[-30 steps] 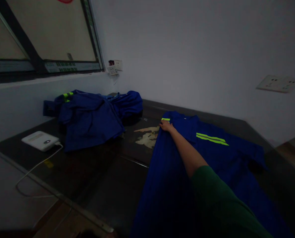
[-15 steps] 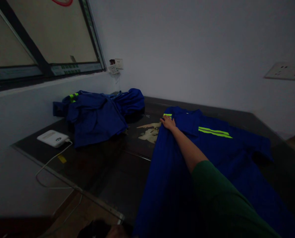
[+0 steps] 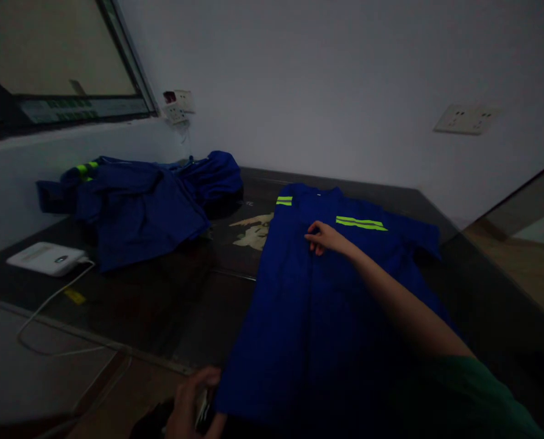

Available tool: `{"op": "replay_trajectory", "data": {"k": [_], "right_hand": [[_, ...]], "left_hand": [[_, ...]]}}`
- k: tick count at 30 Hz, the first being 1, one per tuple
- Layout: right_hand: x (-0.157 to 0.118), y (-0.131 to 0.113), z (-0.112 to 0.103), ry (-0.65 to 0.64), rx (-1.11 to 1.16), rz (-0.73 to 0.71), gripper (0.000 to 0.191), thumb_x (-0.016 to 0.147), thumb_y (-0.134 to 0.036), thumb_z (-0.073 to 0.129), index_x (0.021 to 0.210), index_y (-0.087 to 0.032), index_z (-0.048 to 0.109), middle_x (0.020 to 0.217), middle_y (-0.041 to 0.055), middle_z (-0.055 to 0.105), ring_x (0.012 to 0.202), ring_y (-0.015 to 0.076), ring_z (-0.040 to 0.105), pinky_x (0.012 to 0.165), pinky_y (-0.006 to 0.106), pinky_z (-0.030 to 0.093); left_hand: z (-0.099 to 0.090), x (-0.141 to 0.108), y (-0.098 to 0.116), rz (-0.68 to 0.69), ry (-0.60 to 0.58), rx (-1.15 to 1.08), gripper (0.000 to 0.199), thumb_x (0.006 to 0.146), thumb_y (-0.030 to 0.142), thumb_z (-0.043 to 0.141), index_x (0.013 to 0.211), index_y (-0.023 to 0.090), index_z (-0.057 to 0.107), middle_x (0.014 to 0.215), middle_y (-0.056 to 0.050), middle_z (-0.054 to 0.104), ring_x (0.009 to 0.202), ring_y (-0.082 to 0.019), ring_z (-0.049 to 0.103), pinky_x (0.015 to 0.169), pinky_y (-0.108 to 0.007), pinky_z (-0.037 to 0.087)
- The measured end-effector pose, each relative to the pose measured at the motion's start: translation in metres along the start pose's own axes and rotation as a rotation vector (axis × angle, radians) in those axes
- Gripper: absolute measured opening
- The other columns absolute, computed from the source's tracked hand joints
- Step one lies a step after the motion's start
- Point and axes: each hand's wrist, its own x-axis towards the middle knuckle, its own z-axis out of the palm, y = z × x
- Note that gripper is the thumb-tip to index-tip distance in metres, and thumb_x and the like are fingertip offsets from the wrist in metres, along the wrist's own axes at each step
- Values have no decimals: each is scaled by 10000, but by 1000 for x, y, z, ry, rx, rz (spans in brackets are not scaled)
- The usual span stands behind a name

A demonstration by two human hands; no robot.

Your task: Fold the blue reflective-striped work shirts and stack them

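A dark blue work jacket (image 3: 281, 292) with yellow-green reflective bands lies spread on the dark table, its collar toward the wall. My right hand (image 3: 324, 236) is over the upper front of the jacket, close to the front seam. Its fingers are curled in a pinch; whether cloth is between them cannot be made out. At the bottom of the view, my left hand (image 3: 194, 399) is at the jacket's lower left corner, fingers and thumb bent around the cloth edge. Its palm is in dark shadow.
More blue clothing (image 3: 139, 207) lies heaped on the table's left. A white device (image 3: 45, 258) with a white cable (image 3: 47, 305) sits at the table's left edge. Wall sockets (image 3: 466, 119) are on the right, with a loose socket (image 3: 175, 113) near the window corner.
My right hand has left the reflective band at the jacket's left side and moved to the front seam, its fingers now curled. My left hand has come further into view at the hem. The view has shifted right.
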Motion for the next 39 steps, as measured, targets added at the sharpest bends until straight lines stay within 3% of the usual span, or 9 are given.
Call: {"op": "replay_trajectory", "data": {"k": [4, 9, 14, 16, 21, 26, 29, 35, 39], "right_hand": [[-36, 0, 28, -110, 202, -80, 521, 795, -168, 686, 1252, -214, 442, 535, -113, 495, 418, 83, 545, 395, 150, 447], [-65, -18, 42, -142, 331, -55, 443, 777, -137, 679, 1181, -201, 509, 534, -119, 441, 416, 77, 545, 398, 159, 478], [-121, -32, 60, -632, 442, -28, 573, 814, -309, 673, 1323, -203, 432, 523, -74, 593, 445, 123, 624, 424, 172, 479], [-142, -37, 68, -709, 453, -35, 496, 798, -296, 677, 1247, -170, 510, 513, -64, 607, 435, 112, 615, 419, 156, 455], [-173, -45, 70, -594, 525, 13, 237, 817, -243, 600, 1032, -146, 622, 500, -54, 597, 429, 83, 586, 420, 141, 421], [-188, -37, 80, -654, 524, 56, 331, 829, -301, 587, 1126, -155, 566, 524, -50, 605, 467, 114, 612, 469, 193, 479], [-196, -34, 92, -648, 472, -1, 387, 798, -323, 650, 1143, -168, 569, 538, -59, 584, 477, 112, 588, 481, 201, 467], [-204, -39, 89, -545, 377, -196, 138, 763, -169, 643, 891, -156, 692, 762, -15, 631, 645, 85, 549, 587, 184, 410], [-206, -43, 85, -594, 412, -163, 166, 775, -117, 572, 880, -149, 696, 815, -6, 649, 702, 96, 584, 634, 192, 428]], "left_hand": [[1, 7, 18, 89, 72, 10, 136, 780, 226, 595, 910, 216, 635, 835, -14, 689, 762, -184, 677, 685, -269, 553], [-3, 22, 43, 178, 85, -34, 98, 750, 141, 579, 797, 217, 619, 757, 20, 654, 705, -150, 643, 674, -235, 518], [-5, 25, 48, 220, 53, -73, 143, 766, 91, 551, 806, 208, 624, 753, 20, 632, 694, -131, 626, 645, -207, 497], [-5, 24, 45, 254, -17, -81, 163, 800, 81, 534, 818, 208, 636, 748, 15, 612, 689, -123, 613, 631, -197, 489], [-6, 20, 34, 374, -65, -2, 205, 817, 70, 520, 873, 212, 657, 800, -12, 605, 745, -142, 608, 653, -213, 495], [-1, 18, 24, 416, -79, 78, 286, 820, 88, 498, 1052, 210, 614, 850, -24, 645, 768, -166, 621, 692, -255, 510], [0, 17, 20, 438, -97, 147, 334, 832, 132, 506, 1153, 202, 561, 914, -46, 663, 824, -194, 628, 748, -299, 509], [-4, 19, 14, 470, -188, 178, 419, 837, 197, 593, 1248, 211, 511, 888, -30, 653, 786, -188, 621, 789, -321, 482], [-6, 20, 17, 457, -204, 145, 408, 840, 166, 555, 1242, 228, 521, 846, -11, 651, 741, -173, 620, 777, -321, 479]]}}
